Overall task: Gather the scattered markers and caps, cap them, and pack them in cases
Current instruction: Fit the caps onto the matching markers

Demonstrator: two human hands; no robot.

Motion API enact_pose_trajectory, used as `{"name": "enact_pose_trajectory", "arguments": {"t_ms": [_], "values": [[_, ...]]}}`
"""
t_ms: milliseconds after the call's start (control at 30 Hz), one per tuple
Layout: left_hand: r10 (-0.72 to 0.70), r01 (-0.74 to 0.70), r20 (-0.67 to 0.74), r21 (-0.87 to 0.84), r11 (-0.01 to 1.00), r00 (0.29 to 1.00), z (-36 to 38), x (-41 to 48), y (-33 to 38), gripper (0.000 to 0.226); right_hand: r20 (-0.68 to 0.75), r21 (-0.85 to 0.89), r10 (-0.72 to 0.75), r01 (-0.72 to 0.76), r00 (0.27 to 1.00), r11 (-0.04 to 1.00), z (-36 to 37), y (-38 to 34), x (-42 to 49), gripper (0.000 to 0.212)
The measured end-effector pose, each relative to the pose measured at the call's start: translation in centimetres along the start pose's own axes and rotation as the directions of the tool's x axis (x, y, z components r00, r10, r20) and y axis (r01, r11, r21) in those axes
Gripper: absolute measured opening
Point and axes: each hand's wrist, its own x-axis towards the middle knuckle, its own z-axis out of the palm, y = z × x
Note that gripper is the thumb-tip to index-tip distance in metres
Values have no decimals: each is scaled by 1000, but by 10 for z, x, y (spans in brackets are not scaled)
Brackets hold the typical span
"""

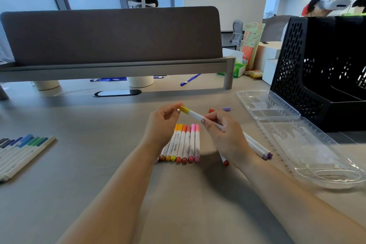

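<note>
1. Head view: pinching the yellow plastic cap [185, 109] with left hand [164, 123]; gripping the slim white plastic marker [195, 115] mid-barrel with right hand [223, 132], above the row of warm-coloured capped markers [186, 142]
2. Likely light, rigid, smooth, slightly slippery; best held at barrel and cap, pressed straight together

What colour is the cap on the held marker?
Yellow: the cap on the marker, head view.

1. View count: one, head-worn and wide-angle, facing forward and down over the pale grey flat tabletop [79, 184].
2. Range: close. The left hand [162, 123] and right hand [225, 134] reach in from 6 o'clock and meet mid-frame on a white marker with yellow cap [195, 115].
3. Far field: grey fabric desk divider [111, 35] at 12 o'clock.
</note>
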Motion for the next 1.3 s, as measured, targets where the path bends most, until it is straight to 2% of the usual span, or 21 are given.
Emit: {"name": "enact_pose_trajectory", "arguments": {"t_ms": [167,300,367,433,500,567,767,933,1033,1133,1300], "values": [[5,-7,26,51,999,1000,-21,-4,-8,32,7,-179,15,-13,1000,984,9,-6,4,11],[-71,65,28,169,983,997,-30,-3,-23,37,31,-263,202,-187,979,947,14,-11,13,8],[-145,137,21,212,968,989,-30,-2,-33,36,37,-460,263,-217,964,861,19,-16,17,16],[-181,172,13,251,953,983,-29,-1,-39,33,20,-660,266,-187,964,727,26,-23,17,27],[-189,184,-8,263,947,982,-29,0,-41,31,21,-748,271,-165,962,643,31,-31,15,26],[-203,202,-21,244,948,979,-29,1,-42,29,38,-788,269,-137,963,600,34,-37,13,22],[-179,141,77,356,924,981,-29,0,-45,23,116,-735,385,-181,916,654,44,-43,21,27],[-124,37,148,487,873,981,-28,2,-46,26,154,-731,396,-166,905,662,55,-43,27,23],[-143,59,138,484,873,980,-28,2,-46,27,164,-719,405,-173,900,674,59,-38,26,26],[-145,74,115,470,880,983,-29,2,-46,27,154,-680,393,-192,906,708,56,-28,27,20],[-196,161,72,339,927,978,-30,0,-43,23,70,-567,411,-302,909,766,23,-15,34,26]]}}
